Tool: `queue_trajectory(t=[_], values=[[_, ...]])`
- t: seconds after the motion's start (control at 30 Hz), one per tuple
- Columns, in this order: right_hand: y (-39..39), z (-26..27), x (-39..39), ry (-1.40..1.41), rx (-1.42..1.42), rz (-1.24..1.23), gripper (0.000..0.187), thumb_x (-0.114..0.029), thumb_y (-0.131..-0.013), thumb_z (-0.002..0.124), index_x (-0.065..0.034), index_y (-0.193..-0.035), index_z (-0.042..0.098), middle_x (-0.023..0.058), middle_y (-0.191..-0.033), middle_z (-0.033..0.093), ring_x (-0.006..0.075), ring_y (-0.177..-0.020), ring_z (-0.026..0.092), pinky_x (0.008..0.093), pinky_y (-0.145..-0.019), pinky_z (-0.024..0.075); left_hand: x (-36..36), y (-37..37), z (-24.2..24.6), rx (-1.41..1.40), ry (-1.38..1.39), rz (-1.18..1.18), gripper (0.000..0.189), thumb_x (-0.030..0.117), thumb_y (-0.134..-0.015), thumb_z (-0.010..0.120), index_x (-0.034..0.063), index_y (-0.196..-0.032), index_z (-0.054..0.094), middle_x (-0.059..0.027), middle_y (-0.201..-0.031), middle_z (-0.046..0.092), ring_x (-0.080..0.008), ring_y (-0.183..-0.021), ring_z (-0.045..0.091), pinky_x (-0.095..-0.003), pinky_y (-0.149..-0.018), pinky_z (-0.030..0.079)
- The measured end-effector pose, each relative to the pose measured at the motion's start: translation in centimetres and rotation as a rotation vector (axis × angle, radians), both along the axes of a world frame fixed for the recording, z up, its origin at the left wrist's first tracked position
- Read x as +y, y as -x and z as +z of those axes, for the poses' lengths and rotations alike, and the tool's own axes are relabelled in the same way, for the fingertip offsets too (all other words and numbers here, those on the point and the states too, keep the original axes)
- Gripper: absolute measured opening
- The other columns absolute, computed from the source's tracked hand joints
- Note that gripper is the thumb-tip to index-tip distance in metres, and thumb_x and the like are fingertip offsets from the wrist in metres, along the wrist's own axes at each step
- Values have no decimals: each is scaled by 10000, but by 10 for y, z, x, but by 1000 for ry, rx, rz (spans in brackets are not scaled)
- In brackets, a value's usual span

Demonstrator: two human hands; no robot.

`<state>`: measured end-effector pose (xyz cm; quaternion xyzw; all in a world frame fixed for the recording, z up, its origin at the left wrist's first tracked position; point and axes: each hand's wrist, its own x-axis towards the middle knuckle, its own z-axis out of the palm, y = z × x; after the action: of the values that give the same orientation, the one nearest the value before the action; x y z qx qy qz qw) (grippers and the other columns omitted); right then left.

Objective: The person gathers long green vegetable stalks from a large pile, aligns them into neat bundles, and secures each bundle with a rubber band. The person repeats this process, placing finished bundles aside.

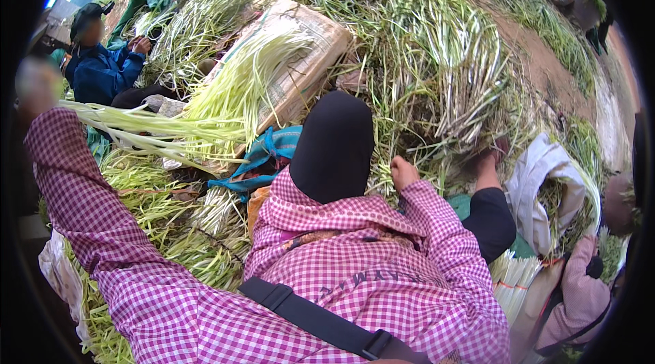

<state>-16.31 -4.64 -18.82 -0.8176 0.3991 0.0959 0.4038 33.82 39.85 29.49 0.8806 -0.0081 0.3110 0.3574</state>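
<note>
At the far left, my left hand (38,88) is blurred at the end of my outstretched arm, with a bundle of long pale yellow-green stalks (148,128) running from it to the right. More such stalks (256,67) lie loose over a large, light-coloured wrapped block (325,31). My right hand (404,173) is curled beside my black-clad knee, just below a heap of green leafy stalks with white stems (460,67); nothing shows in it. A blue striped cloth bag (266,157) lies left of the knee.
A person in a blue jacket (100,70) sits at upper left among stalks. On the right are a white open sack (542,174), tied bundles of pale stems (511,282) and a person in a pink top (583,292). Loose stalks (204,251) cover ground at lower left.
</note>
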Motion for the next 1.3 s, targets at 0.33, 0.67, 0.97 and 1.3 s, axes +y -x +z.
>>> queue_trajectory(t=[0.33, 0.67, 0.97, 1.3], values=[[-9, -27, 10, -140, 170, 344, 209, -165, -806, 522, -67, -968, 611, 193, -923, 629, 335, -904, 600, 402, -799, 467, -213, 8, -200, -104, -1005, -89, 162, 167, -878, 453, 141, -987, 570, -145, -861, 632, -347, -802, 639, -471, -662, 524], [-5, -45, 9, -227, 262, 294, 257, -178, -791, 532, -68, -1011, 606, 179, -953, 634, 336, -910, 600, 410, -806, 467, -361, -29, -364, 401, -908, -435, 518, 504, -776, 614, 18, -940, 541, -185, -907, 626, -307, -862, 611, -412, -733, 476], [-16, -39, 20, -202, 192, 358, 204, -154, -784, 552, -36, -947, 585, 182, -899, 619, 345, -883, 589, 413, -777, 460, -371, -57, -430, 518, -933, -410, 828, 677, -649, 614, 115, -1247, 492, -147, -1119, 589, -254, -1035, 544, -398, -804, 445], [-28, -3, -51, 137, -254, -195, 158, -124, -826, 554, -22, -946, 560, 155, -863, 570, 308, -820, 583, 369, -781, 478, -347, -21, -385, 168, -785, -580, 897, 411, -655, 756, 200, -1398, 300, -141, -1463, 216, -341, -1330, 221, -475, -1090, 183]])
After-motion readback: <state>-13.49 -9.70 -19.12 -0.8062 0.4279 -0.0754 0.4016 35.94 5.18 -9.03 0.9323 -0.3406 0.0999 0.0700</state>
